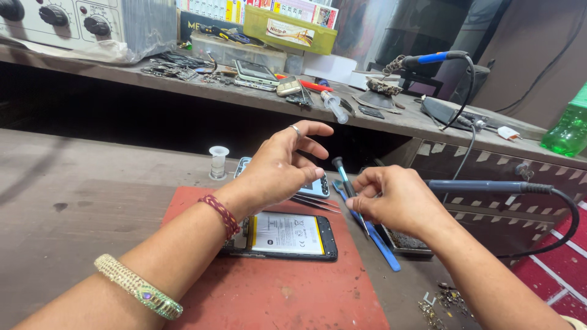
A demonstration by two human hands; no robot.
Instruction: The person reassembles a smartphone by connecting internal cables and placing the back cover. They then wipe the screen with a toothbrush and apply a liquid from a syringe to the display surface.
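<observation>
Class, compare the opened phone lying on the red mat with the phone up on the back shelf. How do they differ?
The opened phone lies on the red mat with its back off, showing a white battery; the shelf phone appears closed, showing a glossy face. The opened phone sits just below the left hand, while the shelf phone lies far from both hands amid small parts. Both lie flat.

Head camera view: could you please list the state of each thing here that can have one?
Opened phone: back cover off, battery exposed, flat on the red mat.
Left hand: open, fingers spread, hovering above the phone.
Right hand: closed on a small screwdriver, tip down.
Tweezers: lying on the mat, unheld.
Blue pry tool: lying at the mat's edge.
Small clear bottle: upright.
Green bottle: upright.
</observation>
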